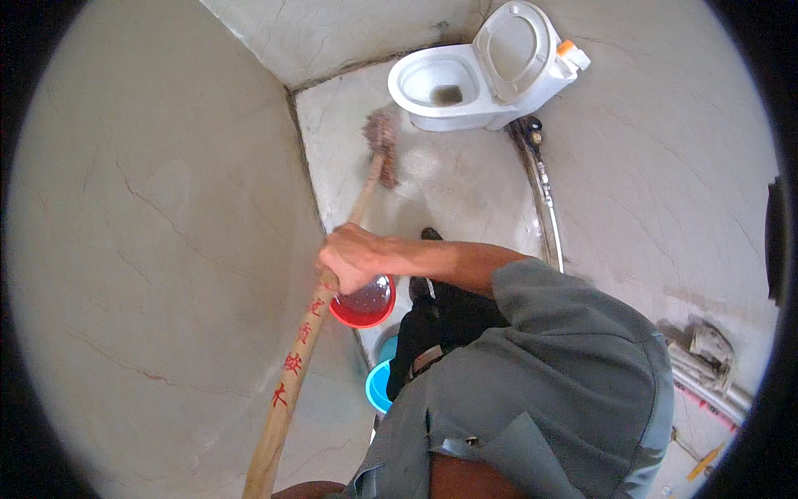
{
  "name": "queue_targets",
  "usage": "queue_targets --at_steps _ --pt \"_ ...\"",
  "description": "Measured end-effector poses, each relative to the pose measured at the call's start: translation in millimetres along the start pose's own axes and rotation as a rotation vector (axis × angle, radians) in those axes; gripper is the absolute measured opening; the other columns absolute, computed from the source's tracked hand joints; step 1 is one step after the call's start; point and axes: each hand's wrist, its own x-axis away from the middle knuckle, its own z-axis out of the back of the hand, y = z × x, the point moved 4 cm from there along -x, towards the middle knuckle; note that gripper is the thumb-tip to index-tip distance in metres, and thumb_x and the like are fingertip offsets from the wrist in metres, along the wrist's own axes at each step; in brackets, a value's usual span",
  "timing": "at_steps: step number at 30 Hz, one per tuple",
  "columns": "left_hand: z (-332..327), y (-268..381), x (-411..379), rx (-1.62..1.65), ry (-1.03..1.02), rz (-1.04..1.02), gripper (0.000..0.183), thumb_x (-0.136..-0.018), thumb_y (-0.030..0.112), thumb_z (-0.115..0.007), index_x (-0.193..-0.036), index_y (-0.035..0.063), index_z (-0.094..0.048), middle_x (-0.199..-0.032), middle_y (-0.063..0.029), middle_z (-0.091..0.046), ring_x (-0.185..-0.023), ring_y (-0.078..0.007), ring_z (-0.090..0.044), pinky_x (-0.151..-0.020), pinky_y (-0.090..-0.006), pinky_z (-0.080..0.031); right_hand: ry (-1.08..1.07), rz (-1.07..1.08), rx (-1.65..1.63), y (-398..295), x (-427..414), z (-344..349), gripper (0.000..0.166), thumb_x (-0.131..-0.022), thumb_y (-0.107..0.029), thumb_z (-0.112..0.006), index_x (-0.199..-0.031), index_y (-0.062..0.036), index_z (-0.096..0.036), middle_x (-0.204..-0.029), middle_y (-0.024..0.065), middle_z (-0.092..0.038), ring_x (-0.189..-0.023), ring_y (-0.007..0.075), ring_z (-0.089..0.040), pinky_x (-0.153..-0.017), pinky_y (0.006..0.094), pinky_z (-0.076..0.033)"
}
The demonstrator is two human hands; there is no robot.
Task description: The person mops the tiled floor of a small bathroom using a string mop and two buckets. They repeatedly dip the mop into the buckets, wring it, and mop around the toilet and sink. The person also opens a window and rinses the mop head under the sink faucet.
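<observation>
My right hand (pixel 350 257) is closed around the wooden handle (pixel 299 349) of a mop, which bears red writing. At the far end, the shaggy reddish-brown mop head (pixel 381 140) rests on the floor before the toilet and looks blurred. My left hand is out of view; only a bit of bare arm shows at the bottom edge, near the handle. Below my right hand stands a red bucket (pixel 368 323) holding liquid with some bubbles, partly hidden by that hand. A white toilet (pixel 436 115) with its seat raised is at the top.
A blue bucket (pixel 377 387) stands beside my leg, partly covered. A grey wall (pixel 174 218) rises close on the left. A white hose (pixel 555 237) and a dark fitting (pixel 533 125) run along the right wall. Pipes (pixel 711 374) lie at the lower right.
</observation>
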Motion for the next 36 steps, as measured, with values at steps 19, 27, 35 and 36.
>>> queue_targets --at_steps 19,27,35,36 --pt "-291 -30 132 0.352 -0.517 0.366 0.035 -0.093 0.025 -0.046 -0.092 -0.0068 -0.059 -0.070 -0.0164 -0.057 -0.063 -0.0283 -0.054 -0.053 -0.0376 -0.046 0.379 -0.161 -0.172 269 -148 -69 0.019 -0.059 -0.020 -0.069 -0.066 -0.0073 -0.057 -0.074 0.0134 -0.059 -0.073 0.0376 -0.059 -0.063 0.0481 -0.047" --pt "-330 -106 86 0.145 -0.410 0.304 0.031 -0.092 0.014 -0.046 -0.102 -0.0113 -0.061 -0.073 -0.0176 -0.060 -0.057 -0.0223 -0.055 -0.051 -0.0314 -0.046 0.295 -0.381 -0.215 253 -181 -43 0.025 -0.073 -0.031 -0.061 -0.083 -0.0084 -0.066 -0.090 0.0143 -0.066 -0.088 0.0326 -0.064 -0.073 0.0461 -0.049" --pt "-306 -126 42 0.218 -0.340 0.382 0.023 -0.086 0.007 -0.051 -0.094 -0.0091 -0.066 -0.091 -0.0149 -0.067 -0.065 -0.0195 -0.059 -0.054 -0.0294 -0.048 0.239 -0.461 -0.182 202 -103 -21 0.030 -0.075 -0.032 -0.061 -0.091 -0.0079 -0.070 -0.085 0.0161 -0.067 -0.088 0.0333 -0.064 -0.079 0.0455 -0.047" --pt "-305 -116 36 0.103 -0.387 0.335 0.022 -0.084 0.007 -0.052 -0.092 -0.0073 -0.067 -0.093 -0.0124 -0.067 -0.067 -0.0167 -0.058 -0.054 -0.0279 -0.047 0.249 -0.494 -0.202 196 -87 -18 0.030 -0.075 -0.031 -0.061 -0.090 -0.0077 -0.070 -0.085 0.0161 -0.067 -0.087 0.0336 -0.064 -0.079 0.0456 -0.047"
